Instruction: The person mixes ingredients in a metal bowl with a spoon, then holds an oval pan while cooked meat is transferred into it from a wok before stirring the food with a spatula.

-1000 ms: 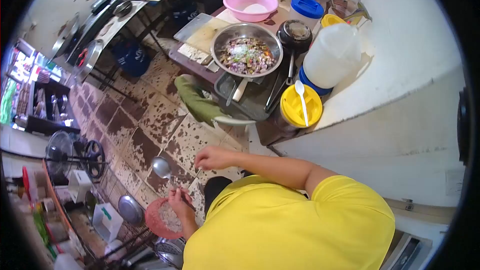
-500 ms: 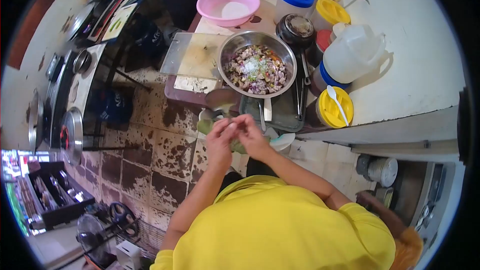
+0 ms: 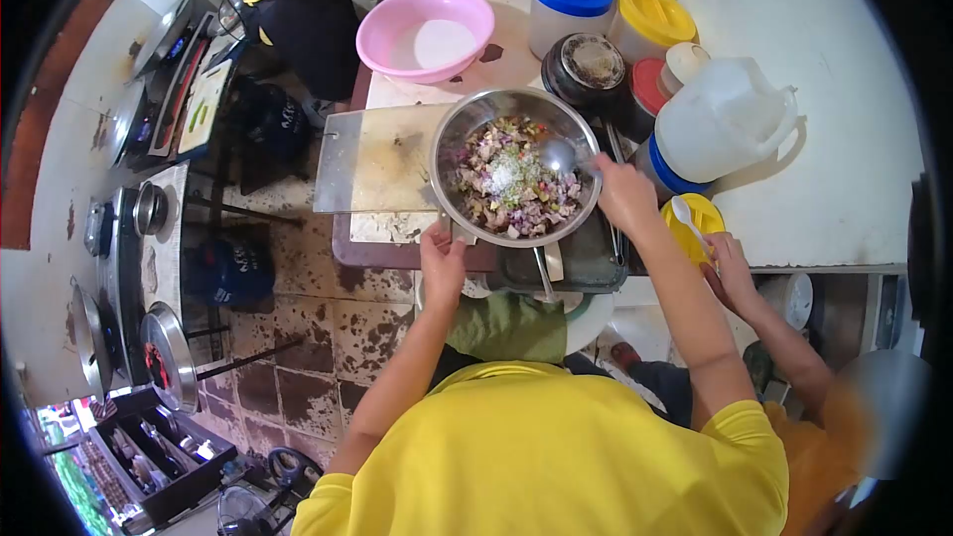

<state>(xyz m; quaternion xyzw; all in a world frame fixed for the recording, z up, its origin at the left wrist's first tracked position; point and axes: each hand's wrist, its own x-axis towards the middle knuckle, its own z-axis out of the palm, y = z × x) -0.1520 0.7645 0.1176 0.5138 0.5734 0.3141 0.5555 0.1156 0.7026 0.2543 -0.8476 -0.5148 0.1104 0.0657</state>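
Observation:
A steel bowl [image 3: 464,213] on the worktop holds a chopped mixture [image 3: 496,194] of purple onion and pale bits, with white powder [image 3: 511,174] heaped in the middle. My left hand [image 3: 444,260] is closed at the bowl's near left side, its fingers on a short metal piece by the rim. From the right, my right hand [image 3: 627,197] grips a metal spoon [image 3: 558,155], whose bowl end touches the far right part of the mixture. My right fingers partly hide the spoon's handle.
A co-worker's hand [image 3: 732,278] holds a white plastic spoon [image 3: 687,216] over a yellow-lidded container [image 3: 698,238] close to my right arm. A pink basin [image 3: 372,40], cutting board [image 3: 382,164], dark pot [image 3: 588,65] and white jug [image 3: 730,119] surround the bowl. Another person [image 3: 298,30] stands at the far left.
My hands, together in front of the worktop before, have parted. The left has reached the bowl's side; the right has taken a spoon into the mixture. A co-worker's hand has come in at the right.

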